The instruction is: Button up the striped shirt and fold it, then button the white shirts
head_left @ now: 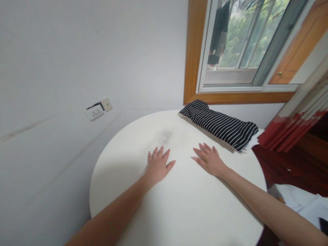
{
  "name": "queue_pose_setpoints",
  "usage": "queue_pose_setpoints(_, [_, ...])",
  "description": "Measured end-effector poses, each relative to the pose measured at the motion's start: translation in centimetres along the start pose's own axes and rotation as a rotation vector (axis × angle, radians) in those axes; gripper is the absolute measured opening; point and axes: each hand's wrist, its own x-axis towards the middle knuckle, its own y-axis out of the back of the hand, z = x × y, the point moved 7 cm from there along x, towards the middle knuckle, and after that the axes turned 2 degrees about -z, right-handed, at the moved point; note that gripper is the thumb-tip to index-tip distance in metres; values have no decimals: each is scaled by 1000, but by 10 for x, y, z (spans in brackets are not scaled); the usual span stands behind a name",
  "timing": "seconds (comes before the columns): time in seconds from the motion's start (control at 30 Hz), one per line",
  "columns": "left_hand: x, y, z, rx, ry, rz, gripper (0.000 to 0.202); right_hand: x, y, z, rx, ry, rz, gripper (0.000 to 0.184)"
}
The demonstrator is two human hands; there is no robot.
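My left hand (157,166) lies on the white round table (184,212) with its fingers spread and holds nothing. To its right, my right hand (208,159) rests on the same tabletop, fingers stretched out and apart, also holding nothing. A folded black cloth with white stripes (220,123) lies along the table's far right edge, just beyond my right hand and apart from it. Something white pokes out from under the cloth's right end. A grey smudge (166,136) marks the tabletop beyond my left hand.
A white wall with a socket (94,112) borders the table on the left. Behind the table is a wood-framed window (241,98). A red and cream curtain (284,126) hangs at the right, above a dark red floor (287,167). Papers (302,205) lie at lower right.
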Motion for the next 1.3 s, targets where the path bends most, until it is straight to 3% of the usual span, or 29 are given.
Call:
queue_pose_setpoints(0.1, [0,2,1,11,-4,3,68,6,9,6,2,7,50,54])
queue_pose_setpoints(0.2, [-1,3,1,18,-7,-1,69,25,37,28,-46,-17,203,46])
queue_pose_setpoints(0.3, [-1,3,1,16,-6,-11,69,56,75,65,-73,-61,321,44])
queue_pose_setpoints(0.43, [-2,2,-1,3,-3,6,69,96,113,134,-110,-338,365,50])
queue_pose_setpoints(0.53, [-3,2,-1,-4,-7,18,69,110,111,180,-83,-592,294,68])
queue_pose_setpoints(0.67, [-4,3,-1,-21,-6,15,69,114,81,212,24,-804,172,88])
queue_pose_setpoints(0.73, [-5,4,-2,-24,-5,21,70,112,65,215,66,-837,117,85])
queue_pose_setpoints(0.83, [-6,3,-2,-24,-6,25,69,109,57,209,5,-814,138,64])
queue_pose_setpoints(0.93, [-6,3,-2,-26,-2,2,69,106,59,201,-59,-786,182,48])
queue_pose_setpoints(1.07, [-6,7,0,-38,-2,5,69,105,72,191,-104,-747,217,42])
queue_pose_setpoints(1.17, [-6,7,-1,-52,-1,-1,69,107,96,177,-164,-705,360,46])
queue_pose_setpoints(1.3, [-8,4,-3,-75,-1,8,70,103,135,136,-242,-543,695,46])
